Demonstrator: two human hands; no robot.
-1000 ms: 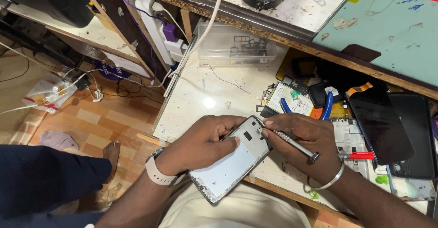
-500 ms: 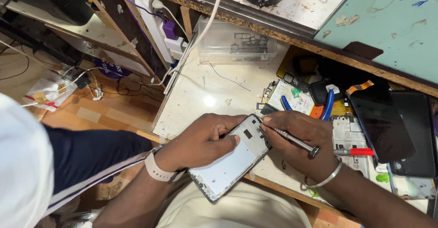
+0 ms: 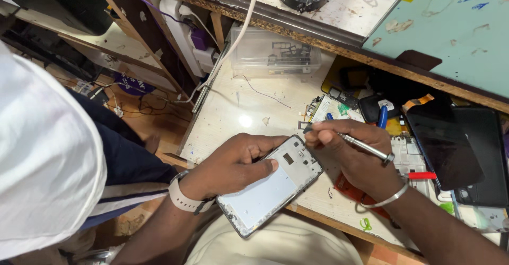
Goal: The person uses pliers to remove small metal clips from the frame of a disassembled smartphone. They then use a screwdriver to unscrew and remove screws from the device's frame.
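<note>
My left hand grips an opened phone frame, silver-white with a dark rim, held tilted over the workbench's front edge. The thumb lies across its upper part. My right hand holds a slim metal screwdriver like a pen. Its tip carries a small dark part just above the frame's top corner. A white watch sits on my left wrist, a metal bangle on my right.
A pale workbench carries a clear plastic box, a thin loose wire, blue-handled pliers, circuit boards and two dark phone screens at right. Another person in a white top and dark trousers stands at left.
The screwdriver tip has lifted from the frame's top corner with a small dark part. The person at left has moved further into view.
</note>
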